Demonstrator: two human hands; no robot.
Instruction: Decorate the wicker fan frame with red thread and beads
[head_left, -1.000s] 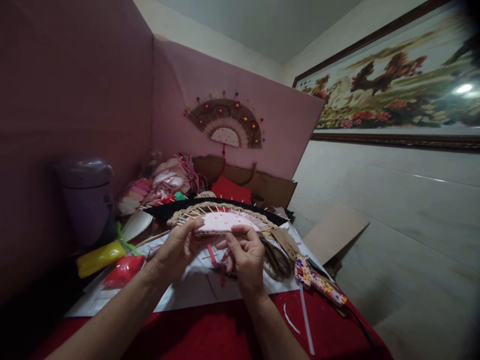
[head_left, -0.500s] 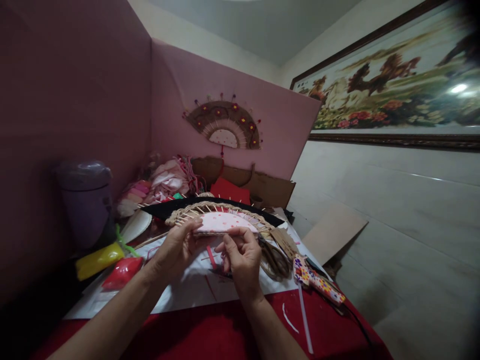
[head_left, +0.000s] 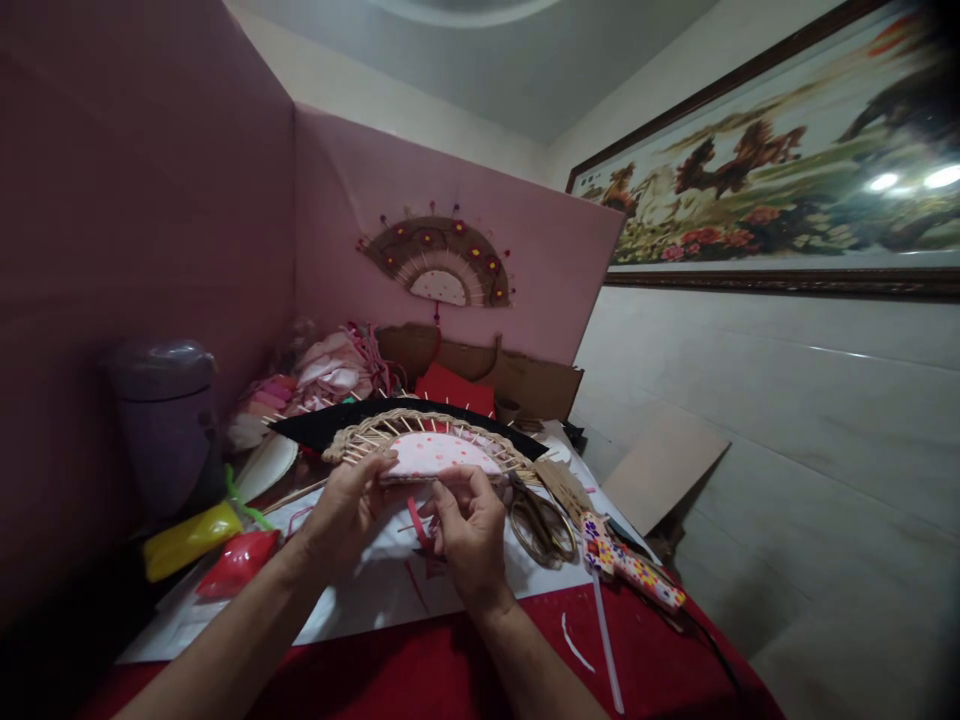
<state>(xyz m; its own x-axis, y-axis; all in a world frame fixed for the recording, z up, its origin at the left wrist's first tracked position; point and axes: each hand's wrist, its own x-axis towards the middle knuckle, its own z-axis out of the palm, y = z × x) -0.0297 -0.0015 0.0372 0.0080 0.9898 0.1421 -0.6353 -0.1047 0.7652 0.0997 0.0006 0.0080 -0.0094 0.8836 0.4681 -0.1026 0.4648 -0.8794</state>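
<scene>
Between my hands is a fan-shaped craft piece, a decorative fan (head_left: 439, 455), held up over the table. Its half-round base is covered in pale cloth with red dots. Thin sticks spread from it through a woven tan band (head_left: 420, 417) to a black outer band (head_left: 311, 425). My left hand (head_left: 360, 497) is closed on the left end of the base. My right hand (head_left: 472, 520) pinches the lower straight edge near the right, fingers curled. A red ribbon (head_left: 418, 522) shows below the fan, between my hands.
Scissors (head_left: 544, 525) and a flower-patterned glue gun (head_left: 626, 562) lie at the right. Yellow (head_left: 191, 540) and red packets (head_left: 238, 565) are at the left, near a purple lidded container (head_left: 166, 430). A finished fan (head_left: 439, 260) hangs on the pink board behind.
The view has shifted slightly, so the scene sits a little to the left and lower. Both hands keep their hold on the fan, with little other movement.
</scene>
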